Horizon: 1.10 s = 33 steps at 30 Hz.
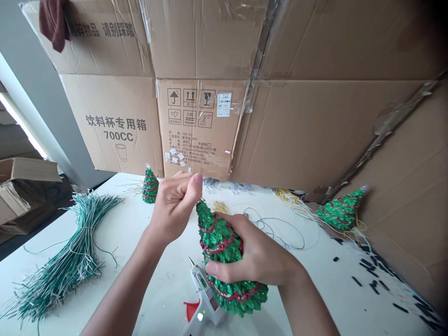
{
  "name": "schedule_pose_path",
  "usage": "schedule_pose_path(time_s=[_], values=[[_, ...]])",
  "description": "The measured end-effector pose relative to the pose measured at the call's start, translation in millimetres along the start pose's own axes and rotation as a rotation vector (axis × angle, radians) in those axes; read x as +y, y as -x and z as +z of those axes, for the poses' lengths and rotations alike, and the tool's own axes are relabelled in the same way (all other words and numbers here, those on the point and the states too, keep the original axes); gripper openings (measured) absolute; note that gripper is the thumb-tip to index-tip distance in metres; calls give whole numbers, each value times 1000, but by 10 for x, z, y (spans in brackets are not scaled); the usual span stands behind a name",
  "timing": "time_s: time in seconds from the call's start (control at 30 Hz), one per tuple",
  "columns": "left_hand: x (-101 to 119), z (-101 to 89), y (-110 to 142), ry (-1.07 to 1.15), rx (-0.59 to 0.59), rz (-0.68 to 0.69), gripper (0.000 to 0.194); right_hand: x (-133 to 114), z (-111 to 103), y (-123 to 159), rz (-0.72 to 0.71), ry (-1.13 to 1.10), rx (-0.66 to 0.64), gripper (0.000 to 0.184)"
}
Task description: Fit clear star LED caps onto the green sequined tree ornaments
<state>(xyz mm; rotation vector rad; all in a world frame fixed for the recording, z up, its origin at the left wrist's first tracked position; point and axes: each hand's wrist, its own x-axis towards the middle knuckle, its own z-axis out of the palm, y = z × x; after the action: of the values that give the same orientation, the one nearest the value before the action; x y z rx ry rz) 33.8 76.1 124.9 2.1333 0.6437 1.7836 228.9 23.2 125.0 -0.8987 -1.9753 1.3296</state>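
A small green tinsel Christmas tree [222, 245], wound with red garland, leans with its tip up and to the left. My right hand [259, 256] is wrapped round its middle, thumb across the front. Close to the tip, my left hand [177, 203] is closed in a fist with the thumb raised; what it pinches, if anything, is hidden. Beneath the tree lies a white glue gun [205, 294] with a red trigger and a lit light. Its nozzle points up and to the left, and the tree covers part of its body.
A bundle of green and white wires [75, 252] lies at left. Another small tree [150, 186] stands behind my left hand, and one more tree [341, 210] lies at the right. Black strips [374, 270] are scattered there. Cardboard [196, 126] walls the back of the white table [154, 298].
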Motion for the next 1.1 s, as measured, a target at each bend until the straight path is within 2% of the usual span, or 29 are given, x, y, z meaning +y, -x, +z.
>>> schedule_pose_path(time_s=[0.13, 0.33, 0.43, 0.53, 0.63, 0.8, 1.03, 1.1], values=[[-41, -35, -14, -109, -1, -65, 58, 32, 130, -64, -17, 220, 165, 36], [-91, 5, 23, -411, 142, -137, 57, 165, 289, -201, 21, 559, 460, 23], [-145, 68, 34, -406, 199, -171, 59, 204, 289, -232, 54, 675, 539, 22], [-167, 105, 30, -340, 195, -173, 61, 176, 230, -205, 30, 497, 423, 24], [-145, 100, 27, -235, 138, -198, 62, 139, 154, -159, -16, 166, 213, 31], [-91, 90, 37, -8, 88, -276, 69, 250, 63, -176, 35, -350, -74, 37], [-23, 143, 31, 116, 64, -316, 70, 560, 166, -305, 15, -731, -392, 51], [-63, 151, 19, 137, 27, -304, 71, 624, 204, -314, 1, -801, -429, 54]])
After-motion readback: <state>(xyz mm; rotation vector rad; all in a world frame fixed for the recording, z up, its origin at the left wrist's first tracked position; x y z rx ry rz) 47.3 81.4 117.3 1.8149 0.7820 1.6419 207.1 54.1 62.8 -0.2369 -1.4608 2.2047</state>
